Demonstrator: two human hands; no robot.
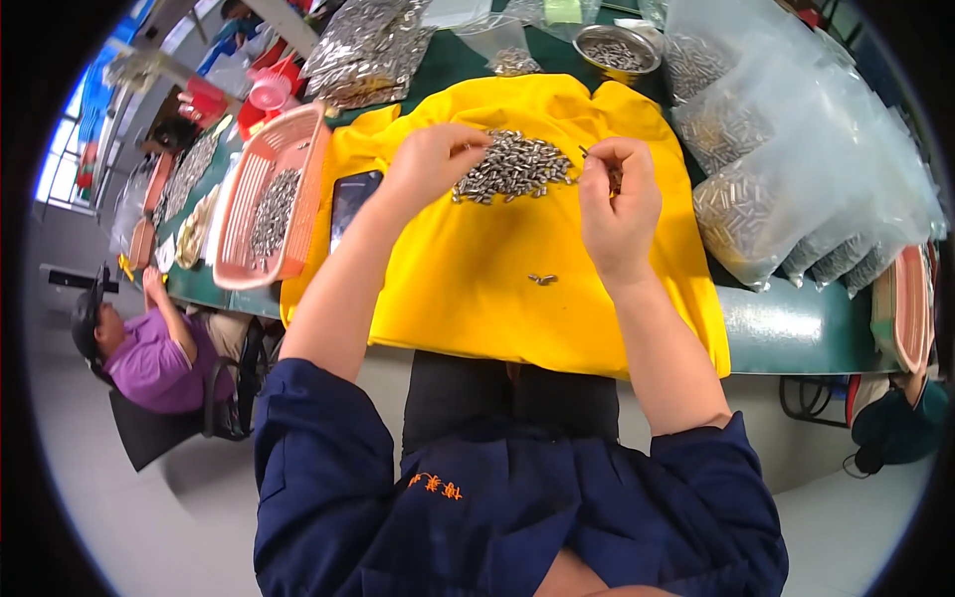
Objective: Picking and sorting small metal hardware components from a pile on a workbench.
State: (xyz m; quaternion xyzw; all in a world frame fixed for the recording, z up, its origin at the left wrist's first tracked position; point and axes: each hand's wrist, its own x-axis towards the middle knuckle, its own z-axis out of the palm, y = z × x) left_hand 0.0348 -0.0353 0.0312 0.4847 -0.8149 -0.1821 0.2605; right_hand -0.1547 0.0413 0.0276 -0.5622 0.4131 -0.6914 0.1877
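Note:
A heap of small silvery metal cylinders lies on a yellow cloth in front of me. At the heap's left edge, my left hand is closed in a pinch; what sits between its fingertips is too small to make out. My right hand is raised just right of the heap, thumb and forefinger closed on a thin dark pin. More small brownish pieces show inside its curled fingers. Nearer to me, a few loose metal cylinders rest on the cloth, apart from the heap.
Left of the cloth stands a pink plastic basket of metal parts, beside a dark phone. Clear bags of cylinders crowd the right. Farther back are a metal bowl and silvery packets. A person in purple sits left.

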